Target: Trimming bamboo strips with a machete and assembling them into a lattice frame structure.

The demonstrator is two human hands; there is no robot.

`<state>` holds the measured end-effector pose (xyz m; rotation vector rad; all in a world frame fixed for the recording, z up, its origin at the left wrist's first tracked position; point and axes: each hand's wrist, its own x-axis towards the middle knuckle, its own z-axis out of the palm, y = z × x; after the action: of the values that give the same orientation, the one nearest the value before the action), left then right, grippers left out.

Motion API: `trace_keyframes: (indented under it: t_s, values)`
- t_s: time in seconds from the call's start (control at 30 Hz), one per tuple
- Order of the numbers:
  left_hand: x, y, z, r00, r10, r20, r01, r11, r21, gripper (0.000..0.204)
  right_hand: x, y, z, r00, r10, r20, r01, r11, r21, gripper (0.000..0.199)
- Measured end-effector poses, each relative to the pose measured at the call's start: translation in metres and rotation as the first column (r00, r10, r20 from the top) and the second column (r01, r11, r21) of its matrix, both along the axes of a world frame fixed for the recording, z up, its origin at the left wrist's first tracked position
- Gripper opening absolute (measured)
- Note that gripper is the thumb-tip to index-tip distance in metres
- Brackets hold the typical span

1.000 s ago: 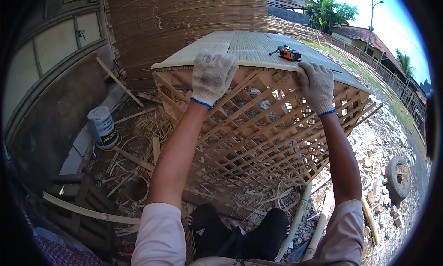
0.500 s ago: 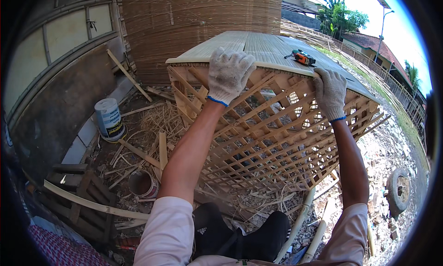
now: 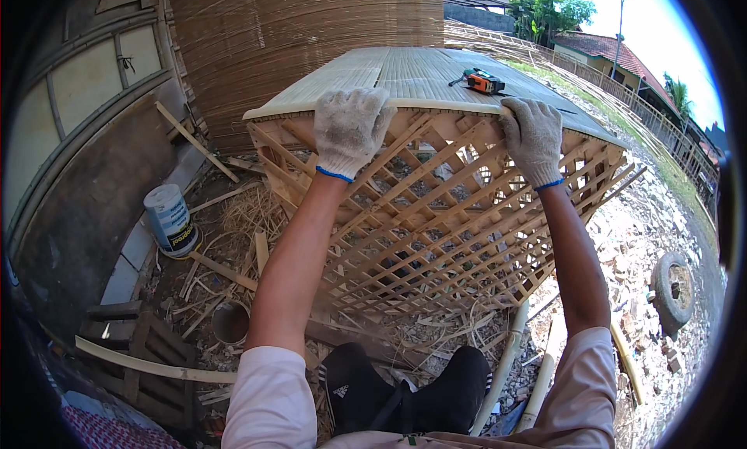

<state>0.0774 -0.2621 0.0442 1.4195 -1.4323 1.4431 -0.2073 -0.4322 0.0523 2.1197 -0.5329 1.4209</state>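
Both my hands wear speckled grey work gloves with blue cuffs. My left hand (image 3: 352, 128) grips the near edge of a flat woven bamboo panel (image 3: 405, 71) that lies on top of a slanted bamboo lattice frame (image 3: 436, 231). My right hand (image 3: 534, 138) grips the same edge further right. An orange and black tape measure (image 3: 482, 81) lies on the panel beyond my right hand. My dark shoes (image 3: 405, 391) stand at the foot of the lattice.
A tall roll of woven bamboo matting (image 3: 303, 36) stands behind the panel. A white paint bucket (image 3: 170, 219) sits at left among bamboo offcuts and strips. An old tyre (image 3: 673, 287) lies on rubble at right. Bamboo poles (image 3: 506, 363) lie by my feet.
The view has shifted so the panel and lattice sit lower and nearer. Both hands stay on the panel's near edge, spread about as before.
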Motion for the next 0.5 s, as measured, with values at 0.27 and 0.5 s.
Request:
trace_keyframes:
  t_s: [0.27, 0.5]
  values:
    - [-0.001, 0.000, -0.005, 0.999, 0.047, -0.004, -0.047, 0.999, 0.005, 0.029, 0.001, -0.002, -0.005, 0.999, 0.030, 0.039, -0.028, 0.998, -0.051, 0.021]
    - [0.002, -0.006, -0.006, 0.992, 0.123, 0.036, -0.122, 0.992, -0.036, 0.030, 0.003, -0.002, -0.011, 0.995, 0.036, 0.088, -0.032, 0.998, -0.047, 0.023]
